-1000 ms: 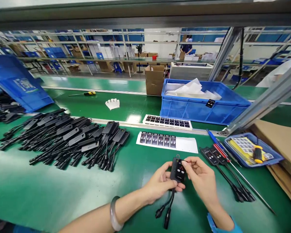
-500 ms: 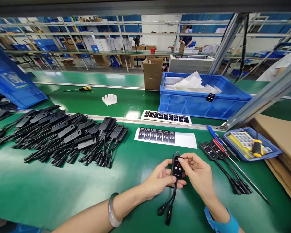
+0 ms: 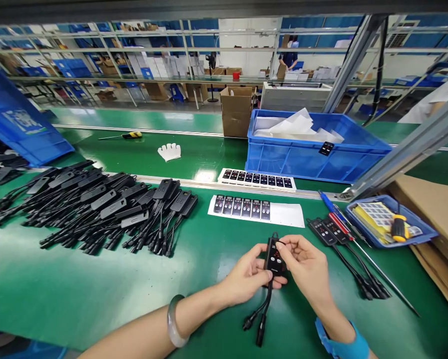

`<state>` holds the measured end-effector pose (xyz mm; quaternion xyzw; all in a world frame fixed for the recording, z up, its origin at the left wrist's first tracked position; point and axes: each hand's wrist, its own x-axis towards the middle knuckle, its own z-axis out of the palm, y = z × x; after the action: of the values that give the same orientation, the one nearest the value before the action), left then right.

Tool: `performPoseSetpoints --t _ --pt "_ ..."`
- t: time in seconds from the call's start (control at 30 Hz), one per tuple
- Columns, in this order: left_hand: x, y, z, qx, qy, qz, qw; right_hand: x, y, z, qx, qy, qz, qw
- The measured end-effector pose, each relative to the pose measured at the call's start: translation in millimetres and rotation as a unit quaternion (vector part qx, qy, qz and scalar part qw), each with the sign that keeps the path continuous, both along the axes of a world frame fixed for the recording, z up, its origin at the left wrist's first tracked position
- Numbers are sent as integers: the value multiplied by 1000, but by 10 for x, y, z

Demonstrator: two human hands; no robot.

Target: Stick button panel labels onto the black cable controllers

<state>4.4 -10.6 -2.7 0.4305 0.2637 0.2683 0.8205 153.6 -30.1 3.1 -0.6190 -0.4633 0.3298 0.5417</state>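
My left hand (image 3: 248, 276) is closed around the lower part of a small black controller (image 3: 273, 267), its thumb on the lower front edge. Two short black cables with plug ends (image 3: 260, 329) hang from the controller. On its front lies a black sticker label (image 3: 275, 257) with red marks and pale buttons. My right hand (image 3: 306, 267) pinches at the upper right corner of this label, thumb against the face; the exact grip is partly hidden. Beyond the hands, a white backing sheet (image 3: 286, 214) carries several similar black labels (image 3: 238, 206).
Black cabled controllers (image 3: 108, 204) form a big pile at left. Two labelled controllers (image 3: 323, 232) lie at right beside screwdrivers (image 3: 338, 224) and a blue tray (image 3: 414, 239). Behind stand a blue bin (image 3: 295, 159), another label sheet (image 3: 289, 188) and a white glove (image 3: 169, 152).
The view has shifted very slightly. Both hands keep almost the same hold on the controller, which looks tilted a touch more to the right.
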Motion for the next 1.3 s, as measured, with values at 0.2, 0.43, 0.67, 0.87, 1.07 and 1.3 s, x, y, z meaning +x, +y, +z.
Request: performPoseSetpoints --t 0.2,0.43,0.67,0.87,1.07,1.3 --pt "4 -1 -11 8 9 3 1000 -21 -5 -8 -1 21 -8 1000" --pt "0 13 5 -13 -3 4 1000 28 40 -4 -12 1 0 1000" --pt "-14 88 18 -66 -18 29 997 36 90 -91 -68 -2 119 991" --pt "-10 135 -46 -68 -40 79 994 -57 20 -106 -105 14 226 968" --pt "-4 143 -73 3 -1 79 997 -21 37 -138 -54 5 203 978" --pt "14 123 -122 41 41 83 995 -99 34 -222 -11 -139 162 977"
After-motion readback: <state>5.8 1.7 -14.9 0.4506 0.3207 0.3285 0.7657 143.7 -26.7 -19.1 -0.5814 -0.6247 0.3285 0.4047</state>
